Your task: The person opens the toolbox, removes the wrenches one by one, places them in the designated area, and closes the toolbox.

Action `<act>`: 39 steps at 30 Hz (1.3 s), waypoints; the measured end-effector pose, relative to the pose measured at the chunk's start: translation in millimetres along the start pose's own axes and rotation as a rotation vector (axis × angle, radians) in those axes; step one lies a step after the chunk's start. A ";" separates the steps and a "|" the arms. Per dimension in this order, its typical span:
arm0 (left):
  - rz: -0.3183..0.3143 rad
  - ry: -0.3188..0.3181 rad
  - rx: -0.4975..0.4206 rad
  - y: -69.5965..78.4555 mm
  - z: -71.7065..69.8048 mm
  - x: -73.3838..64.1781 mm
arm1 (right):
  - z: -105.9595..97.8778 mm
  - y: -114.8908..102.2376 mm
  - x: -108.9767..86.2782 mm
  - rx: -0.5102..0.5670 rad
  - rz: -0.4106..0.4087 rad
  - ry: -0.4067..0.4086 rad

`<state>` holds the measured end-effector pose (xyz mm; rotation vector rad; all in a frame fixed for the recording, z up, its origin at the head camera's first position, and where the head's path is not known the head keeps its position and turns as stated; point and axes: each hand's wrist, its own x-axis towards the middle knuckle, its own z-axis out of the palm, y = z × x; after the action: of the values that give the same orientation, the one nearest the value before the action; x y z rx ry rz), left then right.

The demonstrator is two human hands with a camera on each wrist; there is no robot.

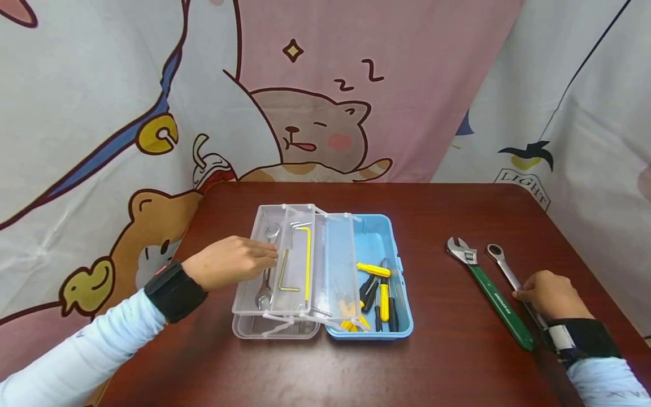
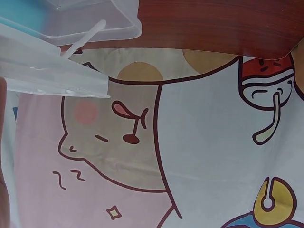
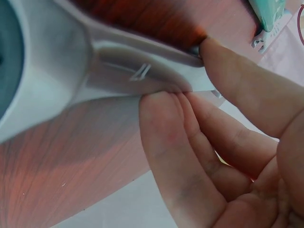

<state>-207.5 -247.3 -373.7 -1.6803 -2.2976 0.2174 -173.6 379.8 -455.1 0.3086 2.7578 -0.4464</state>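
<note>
My left hand reaches over the clear plastic tray of the toolbox. Its fingertips overlap the middle of a silver open-end wrench lying in the left compartment; I cannot tell whether they pinch it. Only a sliver of that hand shows in the left wrist view, beside the tray's edge. At the right of the table, my right hand pinches the shank of a silver ratchet wrench between thumb and fingers. To its left lies an adjustable wrench with a green handle.
Beside the wrench, the tray holds a yellow hex key and a smaller brass-coloured one. The light-blue toolbox base holds several yellow-and-black-handled tools. A printed cloth hangs behind the brown table.
</note>
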 end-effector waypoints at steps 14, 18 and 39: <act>-0.002 0.143 -0.074 0.1 1.2 -6.2 | -1.3 2.0 -2.8 -0.025 -0.009 0.024; -0.017 0.207 -0.101 1.4 -1.3 -5.6 | -3.7 -2.3 -9.7 -0.018 -0.061 0.129; -0.115 0.403 -0.259 13.0 -13.3 10.9 | 1.9 -99.6 -56.9 0.172 -0.415 0.584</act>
<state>-194.6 -233.6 -363.2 -1.5238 -2.1684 -0.4226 -146.7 277.8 -410.1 -0.1285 3.3716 -0.8096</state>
